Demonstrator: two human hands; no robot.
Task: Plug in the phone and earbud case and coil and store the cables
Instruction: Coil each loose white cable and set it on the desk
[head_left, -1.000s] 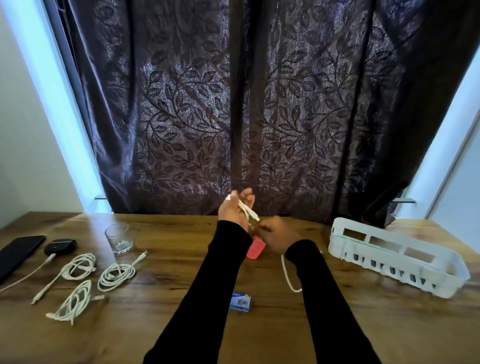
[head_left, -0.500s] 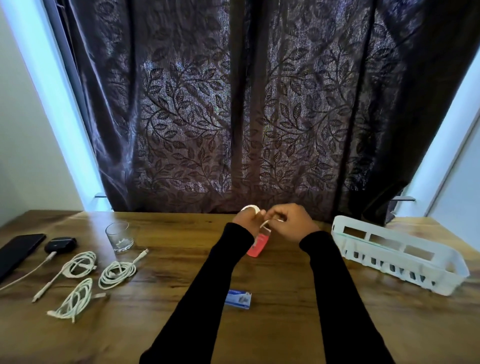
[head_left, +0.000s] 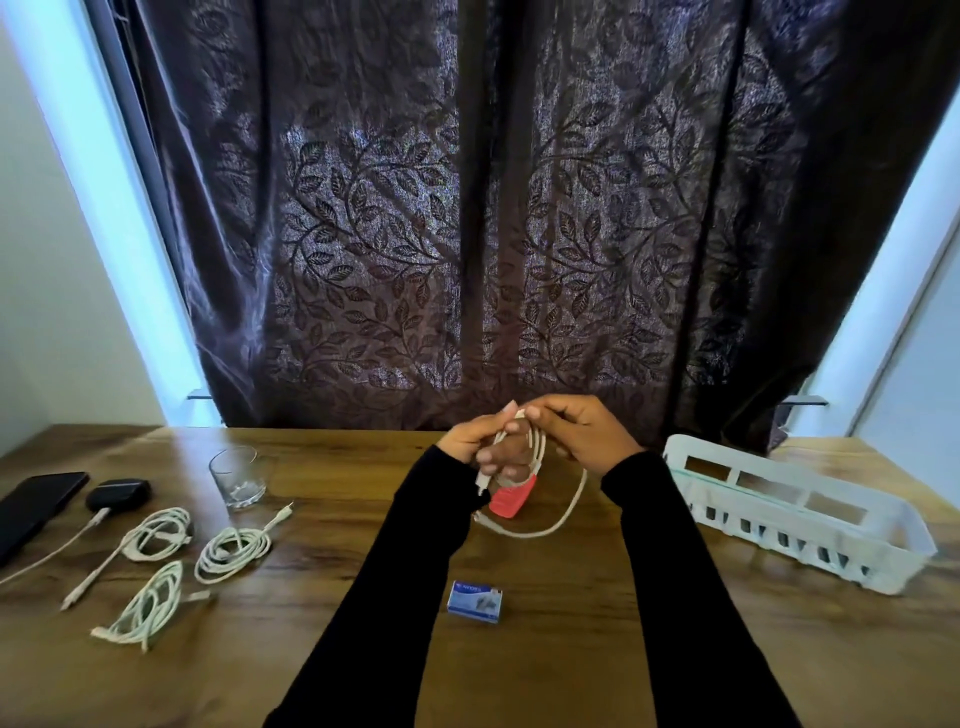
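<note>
Cable (head_left: 537, 457) work is midway: the left hand (head_left: 480, 447) carries several white loops wound round its fingers, the right hand (head_left: 576, 431) pinches the strand at the top, and a loose tail sags to the bench (head_left: 571, 649). Three coiled cables (head_left: 234, 551) lie beside the phone (head_left: 36, 504) and earbud case (head_left: 118, 493), a lead apparently running to the case. Judging by this, the basket (head_left: 800, 519) remains to be filled.

left hand (head_left: 480, 447): curled, gripping | right hand (head_left: 582, 434): pinching, raised
</note>
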